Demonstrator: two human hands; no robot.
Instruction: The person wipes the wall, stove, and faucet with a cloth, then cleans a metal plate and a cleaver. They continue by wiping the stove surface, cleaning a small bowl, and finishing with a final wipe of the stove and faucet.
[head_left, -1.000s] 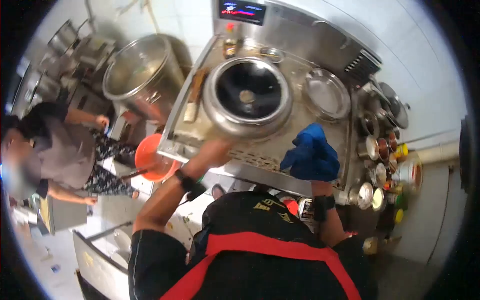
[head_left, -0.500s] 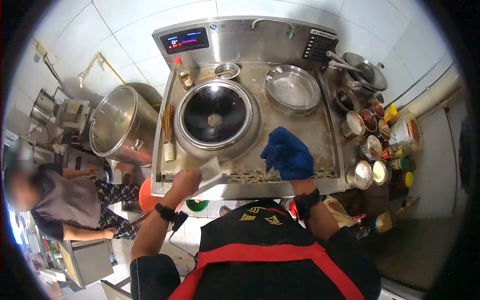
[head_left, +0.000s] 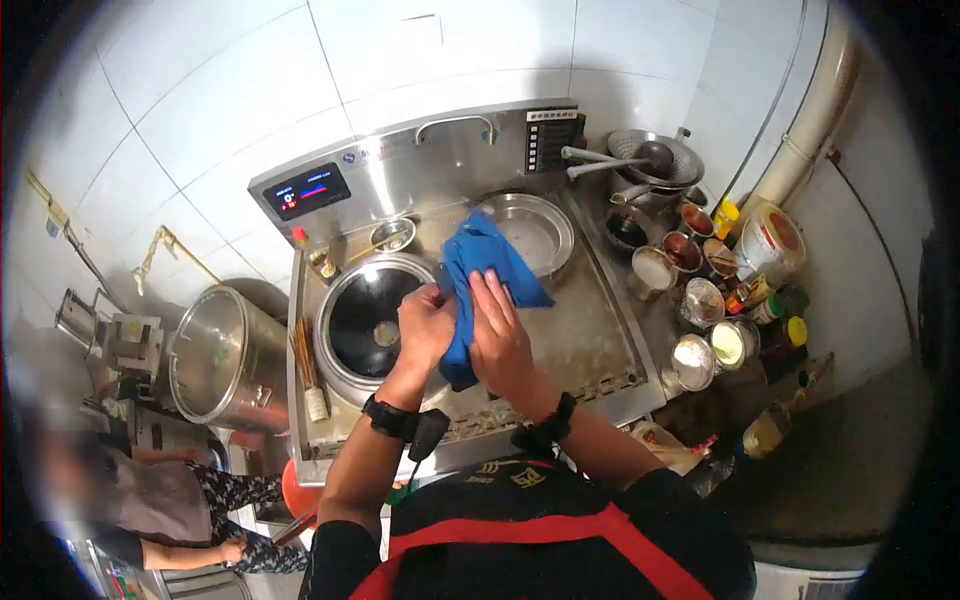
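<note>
Over the steel cooking range [head_left: 590, 350], my right hand [head_left: 502, 345] presses a blue cloth [head_left: 490, 250] with its fingers stretched along it. My left hand [head_left: 425, 325] is closed in a fist against the cloth's left side. Whatever it grips is mostly hidden behind the cloth. A dark round wok [head_left: 365, 315] with a steel rim lies left of and below my hands. Beyond the cloth, a shallow steel basin [head_left: 545, 235] sits on the range, partly covered from view.
Sauce bowls [head_left: 690, 250], jars and stacked strainers [head_left: 655, 160] crowd the right side. A tall steel pot [head_left: 225, 355] stands at left, near another person [head_left: 150, 495]. A sauce bottle [head_left: 322, 262], small bowl [head_left: 393, 236] and bundled sticks [head_left: 304, 360] line the range's left part.
Both hands have moved forward and together over the range, bringing the cloth up against the left hand. The pale flat thing seen in my left hand is now hidden. The view has turned.
</note>
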